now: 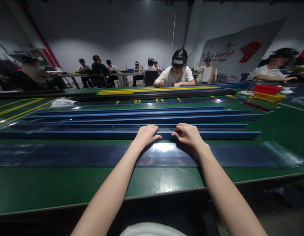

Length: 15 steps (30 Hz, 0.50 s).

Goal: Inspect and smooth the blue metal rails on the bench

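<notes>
Both my arms reach forward over a green table [43, 183]. My left hand [146, 134] and my right hand [187, 133] rest side by side on the nearest long blue rail [68, 134], fingers curled over its near edge. The rail lies crosswise in front of me. More long blue rails [132, 114] lie parallel just behind it. A dark glossy sheet [55, 155] lies flat on the table under my wrists, between me and the rail.
Yellow and black rails [154, 90] lie farther back. Red and yellow trays [269, 92] stand at the right. A person sits across the table, another at the far right, and several more sit at tables behind. The table's front edge is near my body.
</notes>
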### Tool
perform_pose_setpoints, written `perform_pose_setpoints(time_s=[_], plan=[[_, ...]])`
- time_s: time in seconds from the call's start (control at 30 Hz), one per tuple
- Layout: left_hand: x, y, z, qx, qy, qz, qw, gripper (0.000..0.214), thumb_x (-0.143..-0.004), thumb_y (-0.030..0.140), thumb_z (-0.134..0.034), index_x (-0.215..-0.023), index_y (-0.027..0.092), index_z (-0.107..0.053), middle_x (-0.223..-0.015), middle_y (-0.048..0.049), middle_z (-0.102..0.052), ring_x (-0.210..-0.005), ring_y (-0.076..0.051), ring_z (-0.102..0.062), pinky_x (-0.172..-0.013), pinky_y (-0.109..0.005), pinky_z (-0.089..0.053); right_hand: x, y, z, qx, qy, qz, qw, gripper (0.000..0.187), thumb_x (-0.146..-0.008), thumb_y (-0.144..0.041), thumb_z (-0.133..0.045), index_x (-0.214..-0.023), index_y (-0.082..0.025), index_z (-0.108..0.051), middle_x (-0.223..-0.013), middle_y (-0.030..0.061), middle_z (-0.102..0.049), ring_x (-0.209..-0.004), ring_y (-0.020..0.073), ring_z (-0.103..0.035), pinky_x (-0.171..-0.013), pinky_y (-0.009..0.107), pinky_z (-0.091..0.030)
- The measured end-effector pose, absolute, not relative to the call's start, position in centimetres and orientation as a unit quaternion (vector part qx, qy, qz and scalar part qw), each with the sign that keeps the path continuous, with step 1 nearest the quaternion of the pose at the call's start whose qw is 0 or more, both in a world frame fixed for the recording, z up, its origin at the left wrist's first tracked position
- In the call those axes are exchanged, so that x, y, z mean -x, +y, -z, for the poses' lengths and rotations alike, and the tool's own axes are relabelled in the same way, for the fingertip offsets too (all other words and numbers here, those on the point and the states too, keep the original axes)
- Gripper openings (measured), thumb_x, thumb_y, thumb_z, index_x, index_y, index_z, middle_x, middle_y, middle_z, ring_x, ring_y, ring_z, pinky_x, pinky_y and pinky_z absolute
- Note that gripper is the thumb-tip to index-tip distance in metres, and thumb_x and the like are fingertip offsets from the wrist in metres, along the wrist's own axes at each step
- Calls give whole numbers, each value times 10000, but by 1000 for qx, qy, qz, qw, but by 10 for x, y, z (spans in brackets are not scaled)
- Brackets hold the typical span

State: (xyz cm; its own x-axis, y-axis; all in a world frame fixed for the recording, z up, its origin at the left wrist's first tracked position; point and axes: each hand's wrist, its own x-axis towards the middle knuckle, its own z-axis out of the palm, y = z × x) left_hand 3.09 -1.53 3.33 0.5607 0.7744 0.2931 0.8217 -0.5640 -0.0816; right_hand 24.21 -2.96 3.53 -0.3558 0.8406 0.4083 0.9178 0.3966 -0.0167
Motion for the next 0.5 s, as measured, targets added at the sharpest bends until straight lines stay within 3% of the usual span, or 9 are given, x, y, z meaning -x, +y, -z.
perform_pose_setpoints(time_s=[0.5], plan=[[-33, -16, -33, 883, -447, 105, 99, 267, -807, 431, -560, -900, 180, -563, -990, -32, -615, -948, -189, -563, -709, -251, -420, -256, -33, -40, 574, -794, 107, 170, 266, -766, -411, -511, -679, -191, -633, -737, 27, -630, -653, 138, -542, -529, 244, -246]])
